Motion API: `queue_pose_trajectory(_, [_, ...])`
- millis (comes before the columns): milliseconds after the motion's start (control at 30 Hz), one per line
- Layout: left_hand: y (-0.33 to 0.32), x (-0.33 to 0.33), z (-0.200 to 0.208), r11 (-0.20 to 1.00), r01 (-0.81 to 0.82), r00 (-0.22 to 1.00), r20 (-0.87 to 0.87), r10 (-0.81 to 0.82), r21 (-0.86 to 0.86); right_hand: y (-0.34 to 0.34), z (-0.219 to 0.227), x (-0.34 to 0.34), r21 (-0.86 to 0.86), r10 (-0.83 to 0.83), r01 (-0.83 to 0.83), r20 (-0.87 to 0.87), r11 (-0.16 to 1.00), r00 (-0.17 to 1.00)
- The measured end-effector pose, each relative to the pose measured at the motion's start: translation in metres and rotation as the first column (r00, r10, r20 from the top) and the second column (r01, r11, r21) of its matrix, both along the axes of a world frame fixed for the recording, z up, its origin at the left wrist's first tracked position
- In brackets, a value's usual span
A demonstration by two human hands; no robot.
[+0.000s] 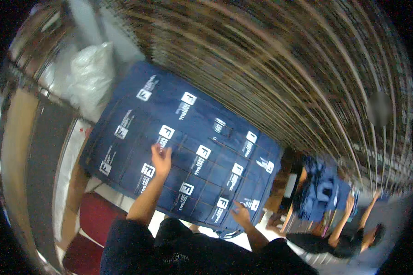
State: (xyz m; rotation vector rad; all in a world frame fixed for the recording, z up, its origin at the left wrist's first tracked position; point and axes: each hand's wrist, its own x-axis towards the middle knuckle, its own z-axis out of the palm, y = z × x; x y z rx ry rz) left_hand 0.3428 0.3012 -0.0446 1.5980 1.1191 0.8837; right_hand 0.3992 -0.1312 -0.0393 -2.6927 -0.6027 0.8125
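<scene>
The large dark blue cloth (179, 142) lies spread before the person, and its support is hidden beneath it, so its own edges must serve for places. The left hand (162, 158) is over the left half, nearer to the near edge than to the far one; its fingers are loosely bent and it seems to grip nothing. The right hand (241, 213) is beside the near edge, close to the near right corner. It is blurred, and one cannot tell whether it pinches the cloth.

If either hand pulls unevenly, the cloth could probably wrinkle or slide out of line. The dark loose strips (229, 234) at the near right corner could perhaps catch on an arm.

The surface bears pale printed marks (188, 98) in rows, with thin lines between them. Beyond the far left corner stands a whitish plastic bag (92, 75). A brown ribbed surface (270, 64) rises past the far edge, too blurred to identify. Red seats (101, 217) are near the near left corner. Past the right edge, another person (344, 243) lifts both arms beside blue garments (319, 190).
</scene>
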Motion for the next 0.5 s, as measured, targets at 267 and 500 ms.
queue_pose_trajectory(267, [-0.178, -0.153, -0.051, 0.867, 0.394, 0.916, 0.053, -0.397, -0.304, -0.191, 0.019, 0.052, 0.251, -0.528, 0.537, 0.715, 0.805, 0.458])
queue_pose_trajectory(500, [-0.227, -0.210, -0.035, 0.880, 0.421, 0.869, -0.183, -0.461, -0.217, -0.305, 0.096, 0.137, 0.523, -0.679, 0.638, 0.734, 0.566, 0.001])
